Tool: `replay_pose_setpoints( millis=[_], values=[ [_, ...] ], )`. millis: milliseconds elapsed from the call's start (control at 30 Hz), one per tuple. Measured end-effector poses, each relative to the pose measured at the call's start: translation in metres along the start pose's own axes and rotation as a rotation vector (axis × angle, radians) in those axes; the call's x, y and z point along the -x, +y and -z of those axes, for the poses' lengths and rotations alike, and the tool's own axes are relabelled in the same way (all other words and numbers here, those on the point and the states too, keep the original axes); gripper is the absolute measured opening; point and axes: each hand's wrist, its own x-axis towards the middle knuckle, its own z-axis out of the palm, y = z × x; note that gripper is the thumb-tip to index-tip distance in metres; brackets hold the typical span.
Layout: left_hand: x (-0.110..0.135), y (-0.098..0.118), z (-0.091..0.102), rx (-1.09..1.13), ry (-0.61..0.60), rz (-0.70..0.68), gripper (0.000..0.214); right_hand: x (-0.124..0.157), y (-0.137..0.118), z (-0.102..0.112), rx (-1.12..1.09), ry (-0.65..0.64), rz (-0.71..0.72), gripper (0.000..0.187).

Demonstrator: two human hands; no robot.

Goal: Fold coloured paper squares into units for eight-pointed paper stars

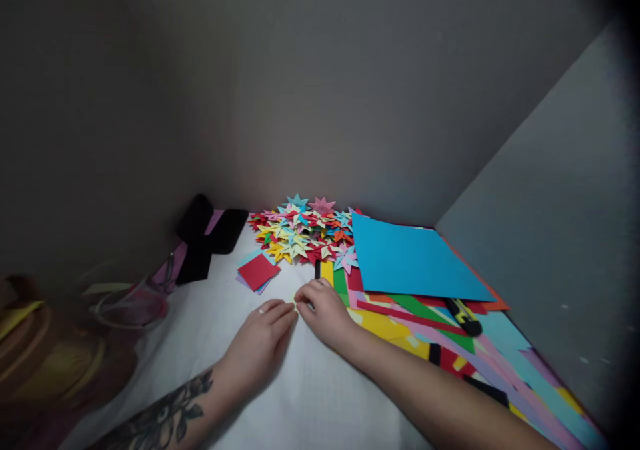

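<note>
Between my fingertips, over the white table surface, is a small pale yellow piece of paper [294, 299], mostly covered by the fingers. My left hand [265, 335] closes on its left side, a ring on one finger. From the right, my right hand [324, 311] pinches the same paper, thumb and forefinger together. Just beyond the left hand lies a small stack of paper squares [259, 271], a red one on top. Behind both hands is a heap of folded paper stars [300, 233] in many colours.
At the right, a large blue sheet [415, 257] lies over coloured paper strips [385, 327], with a yellow and black box cutter [465, 317] by its edge. Black pieces [227, 231] lie at the back left. A clear container [133, 303] and a brownish-yellow pot-like object [45, 350] stand left. Grey walls close in behind.
</note>
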Motion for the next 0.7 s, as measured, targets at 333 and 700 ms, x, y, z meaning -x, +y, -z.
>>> replay_pose_setpoints(
  millis=[333,700],
  values=[
    [0.005,0.012,-0.007,-0.362,-0.207,-0.076,0.019,0.008,0.006,-0.008,0.316,-0.084,0.223,0.03],
    [0.011,0.024,-0.01,-0.479,-0.285,-0.016,0.025,0.018,-0.006,0.005,0.339,-0.203,0.23,0.041]
  ],
)
